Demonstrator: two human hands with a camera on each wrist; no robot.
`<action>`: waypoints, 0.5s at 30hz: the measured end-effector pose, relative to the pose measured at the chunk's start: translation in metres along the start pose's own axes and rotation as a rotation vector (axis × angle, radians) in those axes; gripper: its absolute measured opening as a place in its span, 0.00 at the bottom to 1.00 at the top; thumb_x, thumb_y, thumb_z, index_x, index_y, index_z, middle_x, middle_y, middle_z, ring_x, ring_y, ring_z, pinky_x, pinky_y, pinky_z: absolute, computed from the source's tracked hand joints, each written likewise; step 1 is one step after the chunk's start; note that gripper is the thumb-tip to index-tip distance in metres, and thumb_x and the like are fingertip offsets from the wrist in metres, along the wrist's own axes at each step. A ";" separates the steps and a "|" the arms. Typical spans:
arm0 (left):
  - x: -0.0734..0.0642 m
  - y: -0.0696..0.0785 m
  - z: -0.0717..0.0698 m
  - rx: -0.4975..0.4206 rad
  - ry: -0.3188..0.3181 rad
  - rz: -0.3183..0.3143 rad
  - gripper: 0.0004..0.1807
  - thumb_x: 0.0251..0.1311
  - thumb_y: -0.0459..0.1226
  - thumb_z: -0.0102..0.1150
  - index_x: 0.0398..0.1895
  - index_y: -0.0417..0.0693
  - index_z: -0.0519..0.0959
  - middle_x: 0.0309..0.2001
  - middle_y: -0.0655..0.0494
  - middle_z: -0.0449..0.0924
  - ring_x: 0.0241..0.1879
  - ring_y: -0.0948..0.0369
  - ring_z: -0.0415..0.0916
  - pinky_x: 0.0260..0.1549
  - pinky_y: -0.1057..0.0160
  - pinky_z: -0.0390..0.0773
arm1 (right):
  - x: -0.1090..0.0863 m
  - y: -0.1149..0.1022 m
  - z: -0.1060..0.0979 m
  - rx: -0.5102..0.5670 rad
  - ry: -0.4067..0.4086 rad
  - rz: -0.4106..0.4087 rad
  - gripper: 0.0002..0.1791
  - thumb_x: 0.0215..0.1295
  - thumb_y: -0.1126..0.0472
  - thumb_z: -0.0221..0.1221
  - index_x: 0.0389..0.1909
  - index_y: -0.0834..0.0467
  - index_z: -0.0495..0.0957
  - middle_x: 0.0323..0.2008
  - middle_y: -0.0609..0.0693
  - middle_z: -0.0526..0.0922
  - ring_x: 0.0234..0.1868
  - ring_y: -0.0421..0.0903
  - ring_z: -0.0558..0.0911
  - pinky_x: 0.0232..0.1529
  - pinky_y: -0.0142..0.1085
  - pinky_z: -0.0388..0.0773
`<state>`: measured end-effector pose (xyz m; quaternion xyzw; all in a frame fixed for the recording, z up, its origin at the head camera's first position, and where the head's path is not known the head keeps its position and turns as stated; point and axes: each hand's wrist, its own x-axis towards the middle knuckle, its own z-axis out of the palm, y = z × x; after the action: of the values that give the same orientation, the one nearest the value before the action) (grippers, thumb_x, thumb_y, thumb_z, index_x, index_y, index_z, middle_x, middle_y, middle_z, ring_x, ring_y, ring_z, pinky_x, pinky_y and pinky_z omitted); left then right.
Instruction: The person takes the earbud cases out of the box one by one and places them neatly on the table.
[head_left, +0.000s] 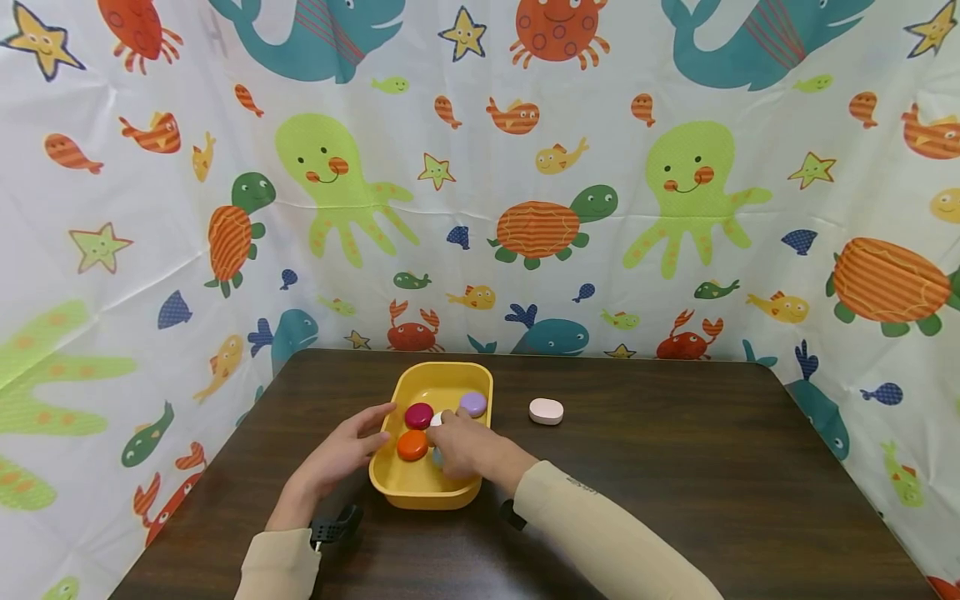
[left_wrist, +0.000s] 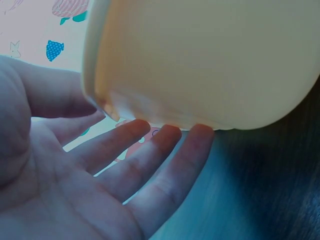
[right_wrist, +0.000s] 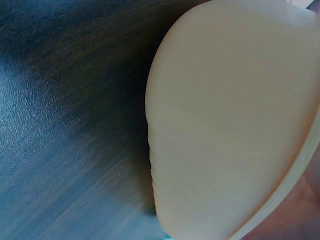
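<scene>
A yellow plastic bin stands on the table with several small smooth round pieces in it. My left hand lies along the bin's left wall, fingers fairly straight; in the left wrist view its fingertips touch the outside of the wall. My right hand reaches into the bin over the right rim, thumb and forefinger at a white round piece, which it pinches, partly hidden. Beside it lie a crimson piece, an orange piece, a lilac piece and a partly covered light blue piece.
A pale pink oval piece lies on the dark wooden table, right of the bin. Behind and to the sides hangs a white curtain printed with sea animals. In the right wrist view the bin's outer wall fills most of the picture.
</scene>
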<state>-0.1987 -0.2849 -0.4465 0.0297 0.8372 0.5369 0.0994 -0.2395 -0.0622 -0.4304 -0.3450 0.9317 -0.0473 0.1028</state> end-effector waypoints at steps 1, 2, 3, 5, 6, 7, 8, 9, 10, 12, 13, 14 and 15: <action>0.000 0.000 0.000 -0.004 0.003 -0.002 0.33 0.74 0.39 0.53 0.79 0.47 0.58 0.78 0.39 0.53 0.73 0.37 0.58 0.62 0.42 0.74 | 0.000 0.000 0.000 -0.006 0.002 0.000 0.28 0.53 0.58 0.74 0.57 0.44 0.81 0.53 0.48 0.77 0.48 0.47 0.70 0.48 0.36 0.81; 0.000 0.000 0.000 -0.002 0.003 0.000 0.33 0.74 0.39 0.53 0.79 0.47 0.58 0.78 0.39 0.53 0.73 0.37 0.58 0.62 0.42 0.74 | 0.001 0.000 0.001 -0.012 0.004 0.001 0.29 0.52 0.58 0.74 0.58 0.44 0.81 0.53 0.48 0.77 0.48 0.47 0.70 0.48 0.36 0.81; 0.000 0.000 0.000 -0.003 0.003 0.001 0.33 0.75 0.38 0.53 0.79 0.47 0.58 0.78 0.39 0.52 0.73 0.37 0.58 0.62 0.42 0.74 | 0.001 -0.001 0.001 -0.019 0.007 0.002 0.29 0.52 0.57 0.74 0.58 0.44 0.81 0.53 0.48 0.77 0.48 0.47 0.70 0.47 0.35 0.81; 0.000 -0.001 0.000 0.001 0.002 0.002 0.33 0.75 0.39 0.53 0.79 0.47 0.58 0.78 0.39 0.52 0.72 0.37 0.58 0.62 0.42 0.74 | 0.001 -0.001 0.002 -0.037 0.012 0.005 0.30 0.51 0.57 0.75 0.59 0.44 0.81 0.52 0.49 0.77 0.47 0.47 0.70 0.47 0.35 0.81; 0.000 -0.001 0.000 0.001 0.000 0.002 0.33 0.75 0.39 0.53 0.79 0.47 0.58 0.78 0.39 0.52 0.72 0.37 0.59 0.61 0.42 0.75 | 0.002 -0.002 0.003 -0.049 0.014 0.006 0.30 0.51 0.56 0.74 0.59 0.44 0.81 0.52 0.49 0.77 0.47 0.47 0.70 0.46 0.35 0.81; 0.000 -0.001 0.000 0.000 0.000 0.001 0.33 0.75 0.39 0.53 0.79 0.47 0.58 0.79 0.39 0.52 0.72 0.37 0.59 0.62 0.43 0.75 | 0.002 -0.002 0.003 -0.060 0.017 0.007 0.30 0.52 0.55 0.74 0.59 0.44 0.81 0.52 0.49 0.76 0.47 0.47 0.70 0.46 0.36 0.80; 0.000 -0.001 0.000 -0.001 0.000 0.001 0.33 0.75 0.39 0.53 0.79 0.47 0.58 0.79 0.39 0.52 0.72 0.37 0.59 0.61 0.43 0.75 | 0.002 -0.002 0.004 -0.069 0.021 0.009 0.30 0.52 0.55 0.74 0.59 0.44 0.80 0.52 0.49 0.77 0.47 0.47 0.71 0.47 0.36 0.80; 0.000 -0.002 0.000 -0.002 -0.001 0.002 0.33 0.75 0.39 0.53 0.79 0.47 0.58 0.79 0.39 0.52 0.72 0.37 0.59 0.62 0.43 0.75 | 0.002 -0.002 0.004 -0.077 0.024 0.011 0.30 0.52 0.54 0.73 0.59 0.44 0.80 0.52 0.49 0.76 0.47 0.47 0.71 0.47 0.36 0.80; 0.001 -0.002 0.000 -0.003 -0.001 0.002 0.33 0.75 0.39 0.53 0.79 0.47 0.58 0.79 0.39 0.52 0.72 0.37 0.59 0.62 0.43 0.75 | 0.003 -0.002 0.005 -0.084 0.028 0.012 0.30 0.52 0.53 0.73 0.59 0.44 0.80 0.53 0.49 0.76 0.47 0.47 0.71 0.48 0.36 0.80; 0.001 -0.002 0.000 -0.004 0.000 0.003 0.33 0.75 0.39 0.53 0.79 0.47 0.58 0.78 0.40 0.53 0.72 0.37 0.59 0.62 0.43 0.75 | 0.003 -0.002 0.006 -0.099 0.039 0.007 0.29 0.54 0.52 0.72 0.59 0.44 0.80 0.54 0.49 0.77 0.49 0.47 0.72 0.50 0.37 0.80; 0.001 -0.002 0.000 -0.005 0.001 0.003 0.33 0.75 0.39 0.53 0.79 0.47 0.58 0.79 0.40 0.53 0.73 0.37 0.59 0.62 0.43 0.75 | 0.004 -0.001 0.006 -0.104 0.045 0.001 0.29 0.54 0.51 0.72 0.60 0.45 0.80 0.55 0.49 0.77 0.50 0.47 0.72 0.52 0.38 0.80; 0.001 -0.002 0.000 -0.005 0.001 0.004 0.32 0.75 0.39 0.53 0.79 0.47 0.58 0.78 0.40 0.53 0.72 0.37 0.59 0.62 0.43 0.75 | 0.004 -0.001 0.007 -0.106 0.050 -0.007 0.29 0.54 0.51 0.72 0.60 0.45 0.79 0.55 0.48 0.77 0.51 0.47 0.73 0.53 0.38 0.80; 0.001 -0.002 0.000 -0.001 -0.002 0.007 0.33 0.75 0.39 0.53 0.79 0.47 0.58 0.78 0.39 0.53 0.73 0.37 0.58 0.62 0.43 0.74 | 0.005 -0.001 0.008 -0.108 0.055 -0.016 0.29 0.55 0.51 0.72 0.60 0.46 0.79 0.56 0.48 0.77 0.51 0.47 0.73 0.54 0.39 0.80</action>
<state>-0.1995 -0.2859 -0.4481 0.0332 0.8368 0.5376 0.0985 -0.2409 -0.0667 -0.4389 -0.3563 0.9325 -0.0074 0.0583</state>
